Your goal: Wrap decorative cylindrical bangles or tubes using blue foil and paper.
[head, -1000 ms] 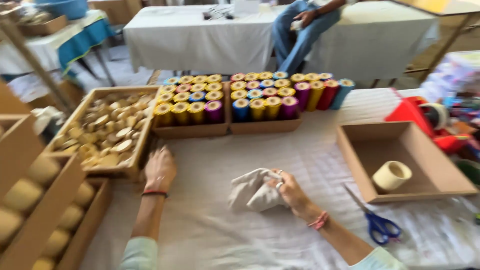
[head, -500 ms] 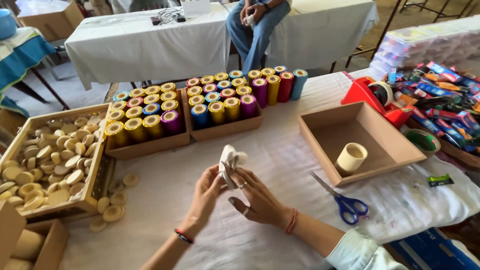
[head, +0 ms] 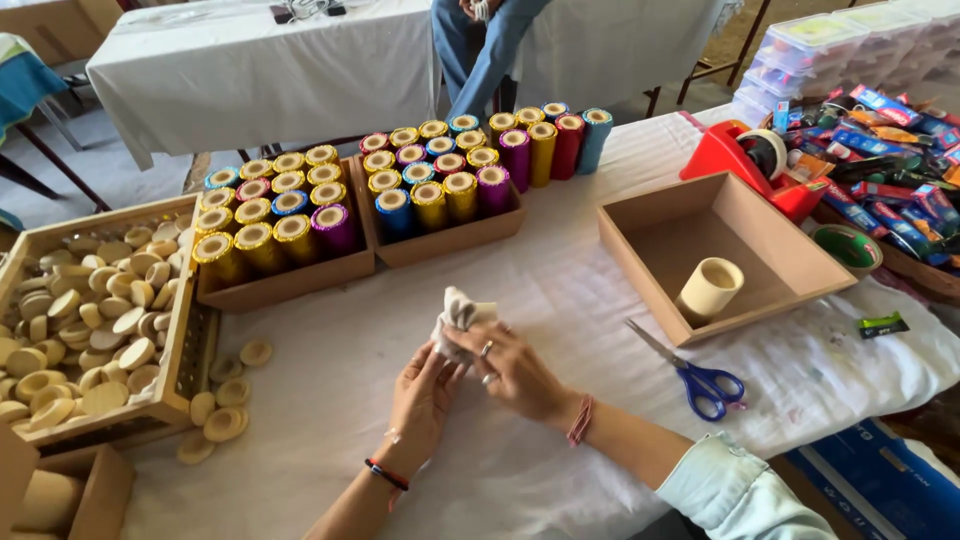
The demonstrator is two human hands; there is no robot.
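Two hands close together over the white table (head: 560,300): left hand (head: 425,395) and right hand (head: 515,368) both pinching a small white cloth bundle (head: 458,315), held up just past the fingertips, a bit nearer the left. Blue scissors (head: 700,375) off to the right, then a box with a cream tape roll (head: 708,290). Farther back, trays of shiny thread spools (head: 400,190); inside of the bundle hidden.

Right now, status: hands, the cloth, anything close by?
Both hands closed on the white cloth: left hand from below, right hand over it. Cloth lifted just off the table. Blue-handled scissors lie right of the hands, apart.
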